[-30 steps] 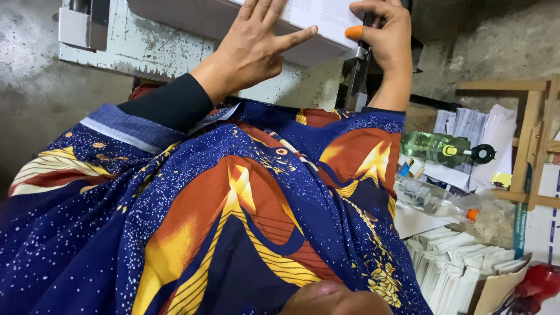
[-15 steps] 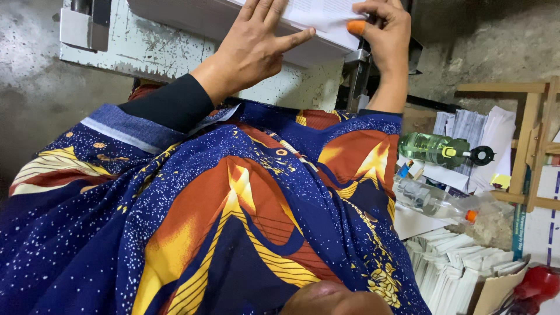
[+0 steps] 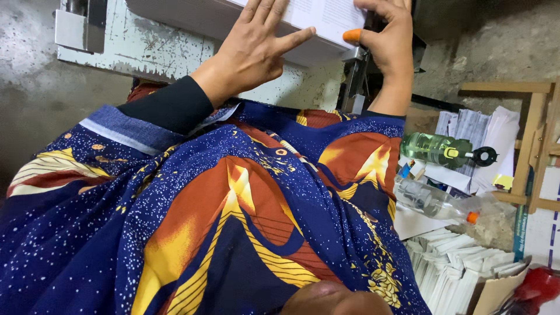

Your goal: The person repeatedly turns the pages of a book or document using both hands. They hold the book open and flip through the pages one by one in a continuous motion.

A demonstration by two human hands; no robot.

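Blue cloth with orange and yellow shapes fills the near view, a robe (image 3: 233, 221) draped over my lap. To its side lie a clear bottle (image 3: 434, 201), a green bottle (image 3: 437, 150) and piles of folded paper (image 3: 461, 268). Further out, the bench (image 3: 157, 46) is chipped white metal, and on its edge rests the stack of sheets (image 3: 326, 17), white with fine print, only its lower part in view.

My left hand (image 3: 254, 49) lies flat and open on the stack, fingers spread, pressing it down. My right hand (image 3: 394, 41) curls loosely at the stack's corner, an orange rubber cap on the thumb (image 3: 352, 36) touching the edge; whether it pinches a sheet I cannot tell.

I judge the sheets light, limp and slippery, so they are best taken at a corner with the capped thumb.
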